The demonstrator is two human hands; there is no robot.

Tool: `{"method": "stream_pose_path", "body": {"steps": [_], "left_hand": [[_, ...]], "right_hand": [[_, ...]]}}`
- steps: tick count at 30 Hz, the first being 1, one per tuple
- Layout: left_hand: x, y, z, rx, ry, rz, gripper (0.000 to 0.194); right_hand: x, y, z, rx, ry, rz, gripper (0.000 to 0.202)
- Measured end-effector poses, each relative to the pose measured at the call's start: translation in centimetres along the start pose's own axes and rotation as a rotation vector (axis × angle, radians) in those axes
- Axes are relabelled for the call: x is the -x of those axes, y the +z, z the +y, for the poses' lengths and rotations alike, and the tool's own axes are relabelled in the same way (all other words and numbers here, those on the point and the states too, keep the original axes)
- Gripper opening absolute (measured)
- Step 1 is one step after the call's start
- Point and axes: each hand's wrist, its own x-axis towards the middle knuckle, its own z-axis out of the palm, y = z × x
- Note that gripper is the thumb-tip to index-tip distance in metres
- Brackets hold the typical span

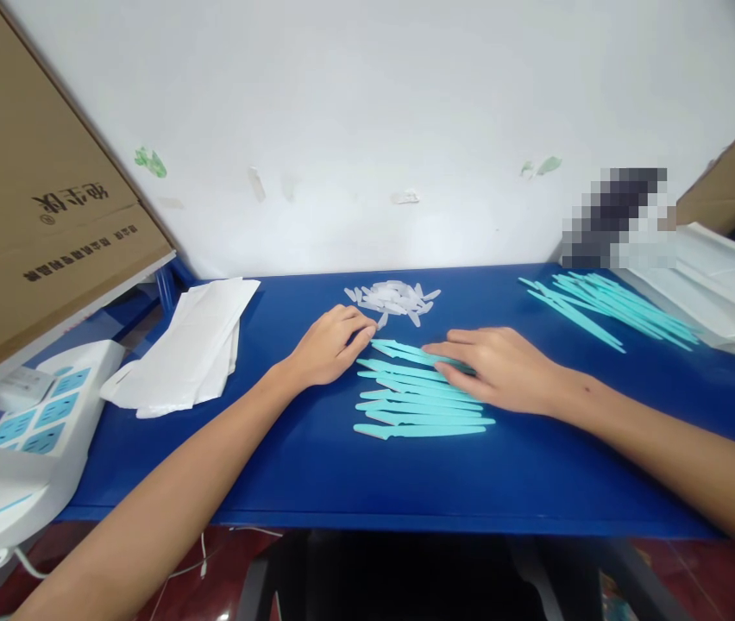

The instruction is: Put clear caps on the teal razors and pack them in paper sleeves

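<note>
Several turquoise eyebrow razors lie in a rough column on the blue table, their bladed ends pointing left. My right hand has its fingers closed over the handle of the topmost razor. Just left of that razor's tip, my left hand is closed with thumb and forefinger together; whatever they pinch is too small to make out. Beyond both hands is a heap of small translucent caps, with one cap close to my left fingertips.
More turquoise razors lie at the right beside a whitish plastic bag. White paper-like bags rest at the left, near a white power strip and a cardboard box. A white wall rises behind the table.
</note>
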Motion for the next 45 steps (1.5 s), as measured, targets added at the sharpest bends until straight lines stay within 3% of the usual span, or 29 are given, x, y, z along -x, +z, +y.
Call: {"method": "stream_pose_path", "body": {"steps": [6, 12, 15, 24, 34, 38, 45], "left_hand": [[0.1, -0.1, -0.2, -0.038, -0.045, 0.113, 0.041], [0.2, -0.7, 0.6, 0.080, -0.008, -0.206, 0.050], [0.2, -0.7, 0.9, 0.100, -0.045, -0.252, 0.052], [0.1, -0.2, -0.4, 0.104, -0.008, -0.050, 0.046], [-0.2, 0.0, -0.9, 0.021, -0.006, 0.159, 0.035], [-0.2, 0.2, -1.0, 0.011, -0.023, 0.180, 0.034], [-0.2, 0.3, -0.9, 0.268, -0.116, 0.115, 0.032]], "right_hand": [[-0.3, -0.4, 2.2, -0.042, 0.117, -0.003, 0.043], [-0.4, -0.3, 2.5, -0.118, 0.141, -0.008, 0.053], [-0.3, -0.3, 1.9, -0.159, 0.120, -0.019, 0.052], [-0.3, 0.0, 2.2, -0.139, 0.004, -0.072, 0.045], [-0.6, 0.1, 2.2, -0.229, 0.092, -0.100, 0.039], [-0.6, 0.2, 2.6, -0.153, 0.099, -0.113, 0.037], [-0.3, -0.2, 3.7, -0.143, 0.151, -0.127, 0.029]]}}
